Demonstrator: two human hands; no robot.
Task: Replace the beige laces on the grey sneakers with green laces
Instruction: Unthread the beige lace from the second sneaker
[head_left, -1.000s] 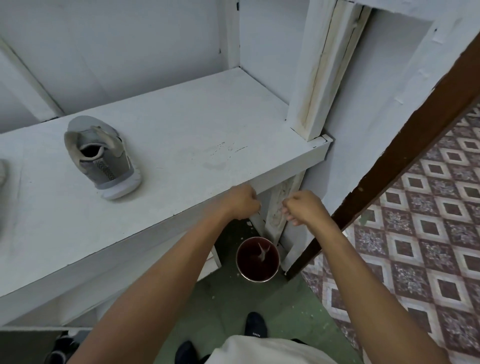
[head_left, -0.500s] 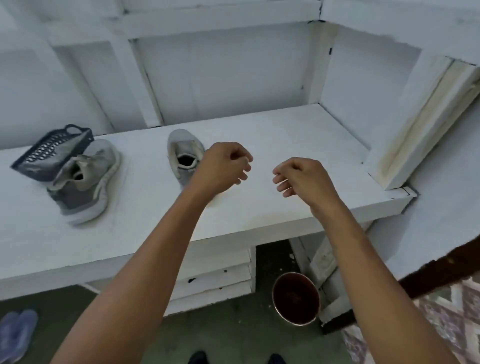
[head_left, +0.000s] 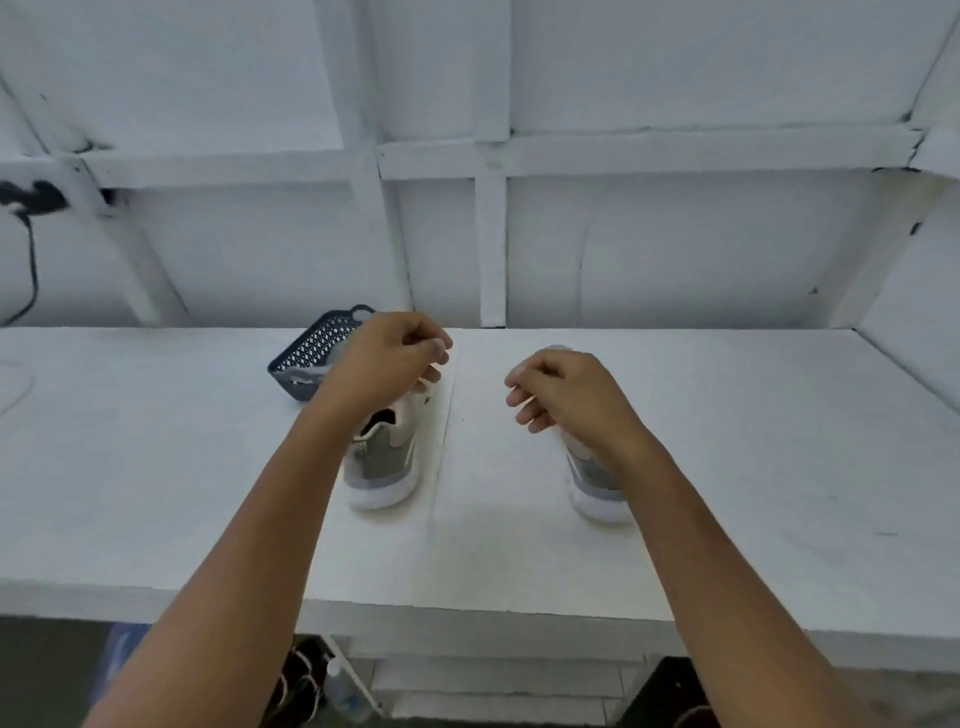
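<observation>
The white shelf (head_left: 156, 467) fills most of our view, and on it the two grey sneakers stand well apart with their heels toward us. The left sneaker (head_left: 387, 465) is partly under our left forearm, and the right sneaker (head_left: 597, 486) is largely hidden beneath our right wrist. Behind the left one, near the back wall, sits a dark basket (head_left: 311, 348) on a tilt; we cannot tell what is in it. Our left hand (head_left: 387, 364) hovers above the left sneaker's toe and our right hand (head_left: 566, 395) above the right sneaker. The fingers of both are loosely curled, and nothing shows between them. We see no green laces, and the eyelets are too blurred and covered to say whether any beige lace is left in them. That is the first risk as we judge it: if we reach for a lace we have not found, we may grab the tongue or the collar and drag a shoe along the smooth shelf. The left sneaker stands close to the basket, so a careless pull there could tip the basket further. Threading with one hand while the other leaves the shoe unsteadied would likely let the sneaker twist and an eyelet get skipped.
</observation>
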